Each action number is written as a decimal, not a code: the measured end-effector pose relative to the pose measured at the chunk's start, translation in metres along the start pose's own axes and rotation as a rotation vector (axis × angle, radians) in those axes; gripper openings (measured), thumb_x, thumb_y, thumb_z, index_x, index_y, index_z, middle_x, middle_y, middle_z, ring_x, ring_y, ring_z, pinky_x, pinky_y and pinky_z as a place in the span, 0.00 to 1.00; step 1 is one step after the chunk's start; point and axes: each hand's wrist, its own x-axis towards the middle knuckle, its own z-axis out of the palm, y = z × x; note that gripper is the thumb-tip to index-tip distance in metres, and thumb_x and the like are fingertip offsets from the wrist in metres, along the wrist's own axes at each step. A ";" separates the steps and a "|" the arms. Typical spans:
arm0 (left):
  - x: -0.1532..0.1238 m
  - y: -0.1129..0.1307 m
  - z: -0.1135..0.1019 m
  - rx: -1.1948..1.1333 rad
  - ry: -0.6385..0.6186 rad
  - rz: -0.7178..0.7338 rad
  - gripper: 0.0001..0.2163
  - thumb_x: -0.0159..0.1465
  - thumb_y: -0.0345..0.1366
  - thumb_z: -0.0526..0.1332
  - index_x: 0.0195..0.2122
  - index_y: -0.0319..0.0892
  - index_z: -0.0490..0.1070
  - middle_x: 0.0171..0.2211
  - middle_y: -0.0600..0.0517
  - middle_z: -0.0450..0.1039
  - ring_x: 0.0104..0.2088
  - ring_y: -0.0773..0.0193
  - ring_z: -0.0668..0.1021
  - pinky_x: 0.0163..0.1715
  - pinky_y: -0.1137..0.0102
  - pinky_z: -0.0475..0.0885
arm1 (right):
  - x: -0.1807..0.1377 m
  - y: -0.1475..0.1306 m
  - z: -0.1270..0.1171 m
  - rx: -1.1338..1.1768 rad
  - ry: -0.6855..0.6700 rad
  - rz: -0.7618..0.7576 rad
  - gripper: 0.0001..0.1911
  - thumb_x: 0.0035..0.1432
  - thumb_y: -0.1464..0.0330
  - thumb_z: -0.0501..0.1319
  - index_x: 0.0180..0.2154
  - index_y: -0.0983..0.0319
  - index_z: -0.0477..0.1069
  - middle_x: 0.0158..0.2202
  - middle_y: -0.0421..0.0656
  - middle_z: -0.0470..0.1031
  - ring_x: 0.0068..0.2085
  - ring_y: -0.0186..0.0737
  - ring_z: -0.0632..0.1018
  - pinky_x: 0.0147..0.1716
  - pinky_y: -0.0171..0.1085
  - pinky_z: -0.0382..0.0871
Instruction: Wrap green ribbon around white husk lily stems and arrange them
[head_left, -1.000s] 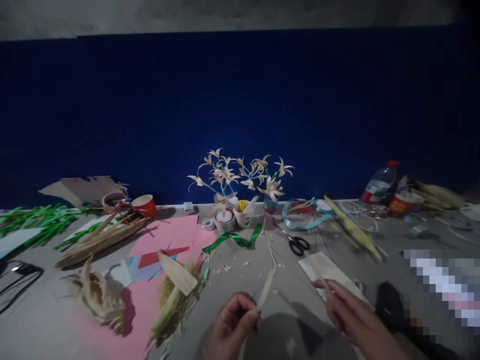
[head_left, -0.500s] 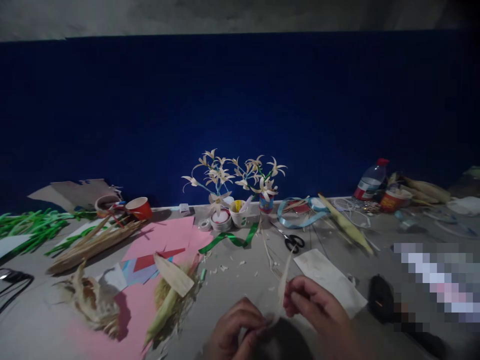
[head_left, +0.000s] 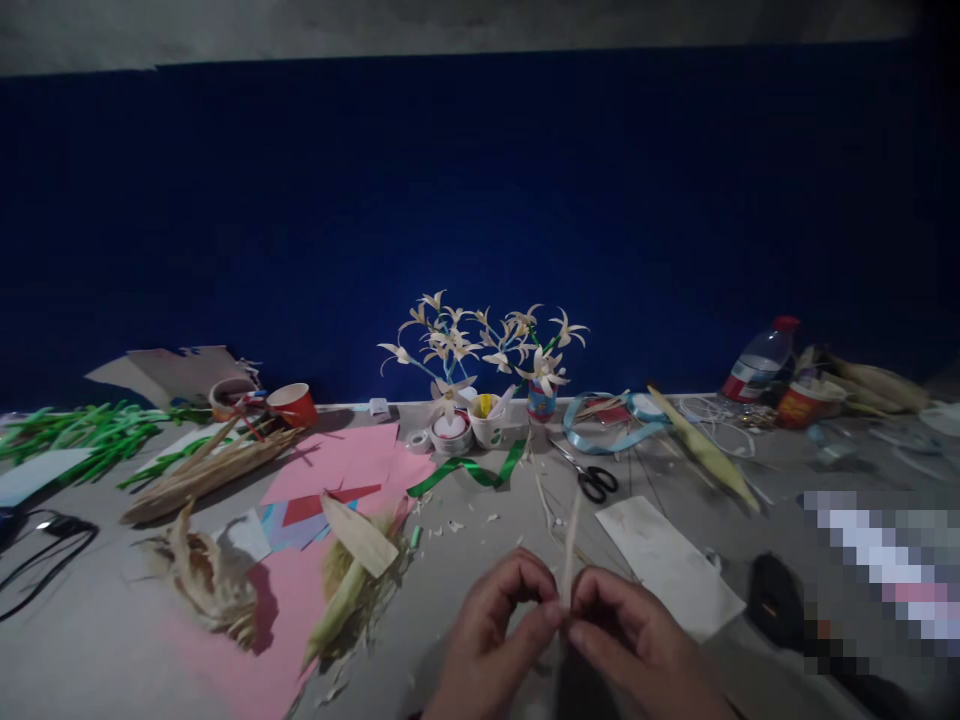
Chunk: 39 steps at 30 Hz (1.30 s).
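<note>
Low in front of me, my left hand (head_left: 508, 622) and my right hand (head_left: 628, 622) meet almost fingertip to fingertip. Between them they pinch a narrow pale strip of corn husk (head_left: 571, 545), which stands up from the fingers. Its lower part is hidden by the hands. Beyond its tip lie black-handled scissors (head_left: 598, 485). A sheet of white paper (head_left: 667, 565) is just past my right hand. To the left, a broad piece of husk (head_left: 361, 535) rests on a greenish husk with silk (head_left: 337, 620).
Flowers made of pale husk (head_left: 450, 345) stand in small cups at the back. Green ribbon (head_left: 469, 472), blue ribbon (head_left: 600, 440) and a plastic bottle (head_left: 759, 365) lie around them. Pink paper (head_left: 352, 460), dried husks (head_left: 210, 480) and green stems (head_left: 82, 445) cover the left.
My hands have come together on the strip, the left one rising beside the right. The strip now stands more upright. The view has shifted slightly, moving the table items to the right.
</note>
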 end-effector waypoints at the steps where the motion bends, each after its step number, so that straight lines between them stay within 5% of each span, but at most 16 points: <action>1: 0.001 0.000 0.001 -0.028 0.007 -0.040 0.10 0.61 0.42 0.64 0.30 0.41 0.68 0.30 0.53 0.65 0.33 0.64 0.68 0.35 0.70 0.62 | 0.000 0.001 0.000 -0.005 -0.004 0.001 0.11 0.55 0.61 0.62 0.27 0.59 0.65 0.25 0.35 0.62 0.30 0.36 0.65 0.30 0.34 0.59; 21: -0.004 -0.009 -0.001 -0.080 0.075 -0.076 0.13 0.62 0.46 0.63 0.29 0.41 0.67 0.27 0.55 0.63 0.31 0.65 0.65 0.32 0.71 0.60 | 0.004 0.011 0.002 0.207 0.030 0.053 0.10 0.54 0.62 0.64 0.27 0.60 0.66 0.24 0.35 0.64 0.30 0.36 0.67 0.31 0.34 0.60; 26: -0.012 -0.007 -0.019 -0.102 0.174 -0.071 0.09 0.64 0.41 0.61 0.29 0.43 0.67 0.29 0.55 0.64 0.32 0.65 0.68 0.36 0.71 0.62 | 0.004 0.012 -0.006 0.293 0.149 0.076 0.10 0.53 0.62 0.64 0.26 0.59 0.67 0.23 0.35 0.67 0.29 0.36 0.68 0.32 0.35 0.61; 30: -0.021 -0.007 -0.055 -0.090 0.363 -0.062 0.11 0.64 0.43 0.60 0.27 0.44 0.65 0.28 0.55 0.65 0.32 0.64 0.68 0.35 0.70 0.66 | 0.002 0.014 -0.021 0.333 0.237 0.099 0.11 0.52 0.62 0.65 0.23 0.59 0.68 0.22 0.34 0.66 0.29 0.36 0.68 0.33 0.34 0.61; 34: -0.031 -0.007 -0.098 0.179 0.594 0.020 0.14 0.63 0.48 0.58 0.26 0.45 0.65 0.27 0.55 0.65 0.31 0.61 0.69 0.34 0.69 0.69 | 0.002 0.016 -0.033 0.400 0.310 0.130 0.13 0.47 0.60 0.69 0.22 0.59 0.69 0.22 0.34 0.66 0.28 0.35 0.67 0.31 0.34 0.61; 39: -0.032 -0.013 -0.112 0.898 0.441 0.113 0.05 0.62 0.39 0.60 0.37 0.45 0.71 0.39 0.48 0.73 0.37 0.56 0.76 0.39 0.63 0.71 | 0.004 0.015 -0.029 0.530 0.301 0.144 0.15 0.43 0.60 0.73 0.22 0.59 0.70 0.24 0.34 0.66 0.27 0.34 0.66 0.29 0.33 0.62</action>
